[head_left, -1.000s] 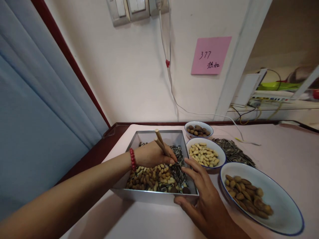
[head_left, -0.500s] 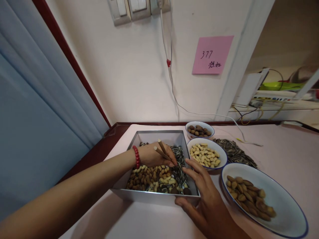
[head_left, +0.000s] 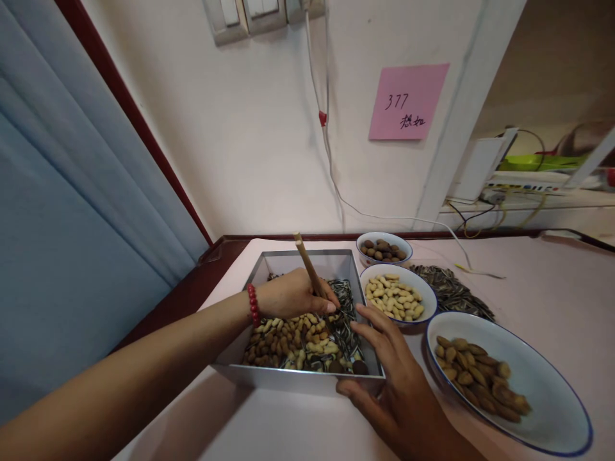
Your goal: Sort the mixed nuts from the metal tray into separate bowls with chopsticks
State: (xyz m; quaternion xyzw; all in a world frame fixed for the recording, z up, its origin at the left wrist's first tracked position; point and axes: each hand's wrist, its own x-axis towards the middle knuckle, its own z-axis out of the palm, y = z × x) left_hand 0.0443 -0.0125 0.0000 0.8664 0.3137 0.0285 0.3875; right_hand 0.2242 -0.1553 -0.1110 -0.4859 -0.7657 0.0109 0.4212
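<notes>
My left hand (head_left: 295, 296), with a red bead bracelet (head_left: 252, 305) on the wrist, is closed on a pair of wooden chopsticks (head_left: 307, 266). Their tips reach down into a square metal tray (head_left: 298, 378) of mixed peanuts, sunflower seeds and dark nuts. My right hand (head_left: 394, 378) rests on the tray's near right corner, thumb against the front wall and fingers spread along the right rim.
Right of the tray stand a bowl of peanuts (head_left: 398, 298), a small bowl of brown nuts (head_left: 383, 247) behind it, and a large plate of almonds (head_left: 509, 378). A heap of sunflower seeds (head_left: 451, 291) lies on the pink table. A white cable (head_left: 331, 166) hangs down the wall.
The chopsticks have swung from a low slant to a steeper, more upright angle, their two sticks now close together. My right hand has stayed on the tray corner.
</notes>
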